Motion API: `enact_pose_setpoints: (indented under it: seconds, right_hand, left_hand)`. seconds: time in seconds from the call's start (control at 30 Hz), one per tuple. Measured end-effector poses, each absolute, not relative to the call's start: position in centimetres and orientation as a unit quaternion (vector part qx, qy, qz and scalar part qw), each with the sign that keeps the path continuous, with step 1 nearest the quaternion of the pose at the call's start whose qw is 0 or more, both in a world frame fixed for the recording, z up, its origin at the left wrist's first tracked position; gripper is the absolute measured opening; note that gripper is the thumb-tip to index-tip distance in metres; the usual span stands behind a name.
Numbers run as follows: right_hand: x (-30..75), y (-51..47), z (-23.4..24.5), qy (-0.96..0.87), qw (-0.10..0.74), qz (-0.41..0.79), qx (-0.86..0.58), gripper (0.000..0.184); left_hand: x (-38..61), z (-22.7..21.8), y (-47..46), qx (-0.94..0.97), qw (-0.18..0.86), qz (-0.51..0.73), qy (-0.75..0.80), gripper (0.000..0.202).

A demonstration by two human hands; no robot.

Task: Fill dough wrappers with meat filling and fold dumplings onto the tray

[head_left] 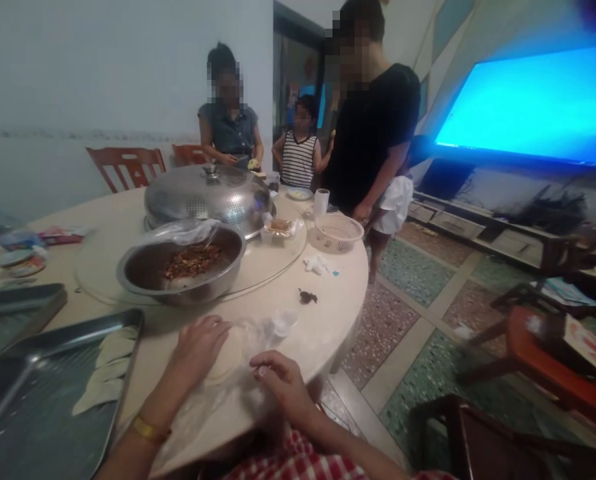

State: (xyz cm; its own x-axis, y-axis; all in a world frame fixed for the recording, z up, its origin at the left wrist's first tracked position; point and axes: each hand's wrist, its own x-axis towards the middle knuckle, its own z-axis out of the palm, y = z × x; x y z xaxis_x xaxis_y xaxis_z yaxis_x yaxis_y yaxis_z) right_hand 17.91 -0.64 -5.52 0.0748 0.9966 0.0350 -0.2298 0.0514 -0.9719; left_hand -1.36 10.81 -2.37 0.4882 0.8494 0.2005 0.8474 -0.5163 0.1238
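Status, judged from the table (pixel 335 300):

- Done: folded dumplings (pixel 109 360) sit in a column along the right edge of the near tray (pixel 33 420). I count four, but they are blurred, so this is approximate. Most of that tray is still bare.
- In hand: your left hand (pixel 198 347) rests palm down on a round pale wrapper (pixel 229 355) at the near table edge. The fingers are loosely bent and not closed around anything. The wrapper lies flat with no filling on it.
- Your right hand (pixel 279 381) is just right of the wrapper with curled fingers, touching the clear plastic bag (pixel 271 328). I can't tell whether it is pinching the plastic or only resting on it.
- Left: the steel bowl (pixel 128 270) beyond your hands still holds a mound of reddish-brown filling (pixel 193 260), so my read is early to mid batch.

Counts:
- trays: 2. The second tray (pixel 18 310) is far left, and its contents are unclear.
- bowl: 1
- steel dome lid (pixel 208 200): 1, behind the bowl
- pink basket (pixel 339 232): 1, far right of the table
- white cup (pixel 321 202): 1
- dark scrap (pixel 307 297) on the tabletop: 1
- red chairs (pixel 127 167): 2, far side
- other people: 3, far side, all well clear of your hands
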Motion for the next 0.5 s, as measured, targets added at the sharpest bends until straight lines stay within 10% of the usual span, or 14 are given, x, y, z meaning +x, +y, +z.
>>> enact_pose_setpoints:
  seconds: [0.5]
  right_hand:
    - [15.7,5.0,-5.0,-0.666,0.512,0.266,-0.472,0.038]
  left_hand:
    - [-1.8,-2.6,11.6,0.862,0.017,0.084,0.499,0.034]
